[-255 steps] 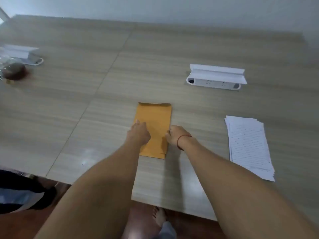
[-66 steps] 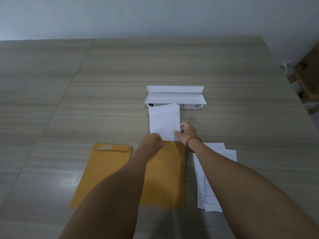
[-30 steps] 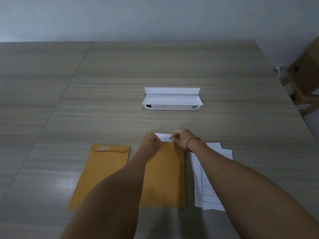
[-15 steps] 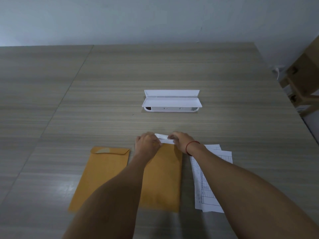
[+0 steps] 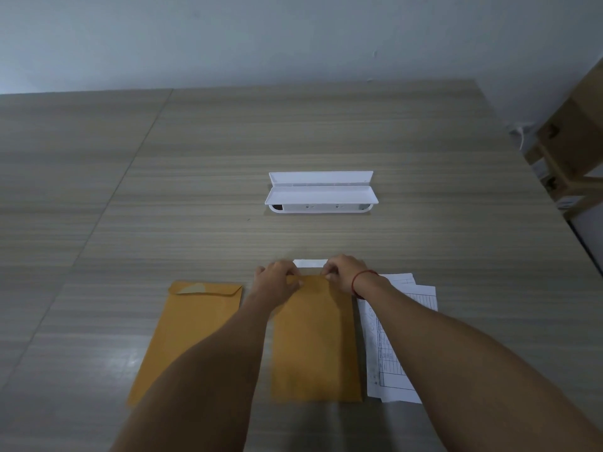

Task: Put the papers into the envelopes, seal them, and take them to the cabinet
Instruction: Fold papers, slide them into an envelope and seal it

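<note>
A brown envelope (image 5: 315, 340) lies lengthwise on the table in front of me. My left hand (image 5: 277, 282) pinches its top left corner and my right hand (image 5: 342, 270) pinches its top right corner. A narrow white strip of paper (image 5: 310, 263) sticks out beyond the mouth, between my hands. A second brown envelope (image 5: 192, 331) lies to the left with its flap folded down. A stack of white papers (image 5: 396, 347), some with printed tables, lies just right of the held envelope, partly under my right forearm.
A white socket box with a raised lid (image 5: 321, 194) stands on the wooden table (image 5: 163, 190) beyond my hands. Cardboard boxes (image 5: 574, 145) are stacked past the table's right edge. A grey wall runs along the far side.
The lined sheet has slid almost wholly into the envelope; only a thin white strip shows now. Both hands have settled on the envelope's top corners.
</note>
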The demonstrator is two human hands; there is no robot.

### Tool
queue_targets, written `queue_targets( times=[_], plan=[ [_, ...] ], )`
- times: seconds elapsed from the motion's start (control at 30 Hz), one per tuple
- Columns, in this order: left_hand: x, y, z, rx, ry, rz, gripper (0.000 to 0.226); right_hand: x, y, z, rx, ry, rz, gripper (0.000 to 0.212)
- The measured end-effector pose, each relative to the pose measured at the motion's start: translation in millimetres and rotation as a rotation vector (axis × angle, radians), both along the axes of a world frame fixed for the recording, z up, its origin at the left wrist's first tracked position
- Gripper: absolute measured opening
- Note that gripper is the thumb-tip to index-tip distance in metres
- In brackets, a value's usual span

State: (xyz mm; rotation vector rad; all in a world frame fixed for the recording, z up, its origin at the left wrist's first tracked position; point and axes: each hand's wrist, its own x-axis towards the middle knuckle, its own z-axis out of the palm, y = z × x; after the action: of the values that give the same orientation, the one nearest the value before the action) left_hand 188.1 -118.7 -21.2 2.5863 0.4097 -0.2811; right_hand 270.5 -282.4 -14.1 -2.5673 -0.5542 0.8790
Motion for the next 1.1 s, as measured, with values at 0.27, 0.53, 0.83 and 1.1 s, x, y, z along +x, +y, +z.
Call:
queue_targets(
  times=[0.27, 0.53, 0.83, 1.1],
  plan=[
    [-1.6, 1.7, -6.8, -0.045, -0.008, 0.025, 0.013, 1.7, 1.8, -0.4, -0.056, -0.061, 0.072, 0.019],
    [-8.3, 5.1, -15.8, -0.086, -0.132, 0.132, 0.046, 1.7, 0.7, -19.0, 0.089, -0.015, -0.199, 0.024],
    [-9.4, 9.0, -32.9, 0.071, 0.165, -0.06, 0.08, 0.2, 12.7, -28.7, 0.152, 0.036, -0.381, 0.03],
    [-9.6, 13.4, -43.8, 0.008, 0.158, -0.066, 0.083, -1.3, 28.3, -31.9, 0.16, 0.013, -0.415, 0.021]
  ],
)
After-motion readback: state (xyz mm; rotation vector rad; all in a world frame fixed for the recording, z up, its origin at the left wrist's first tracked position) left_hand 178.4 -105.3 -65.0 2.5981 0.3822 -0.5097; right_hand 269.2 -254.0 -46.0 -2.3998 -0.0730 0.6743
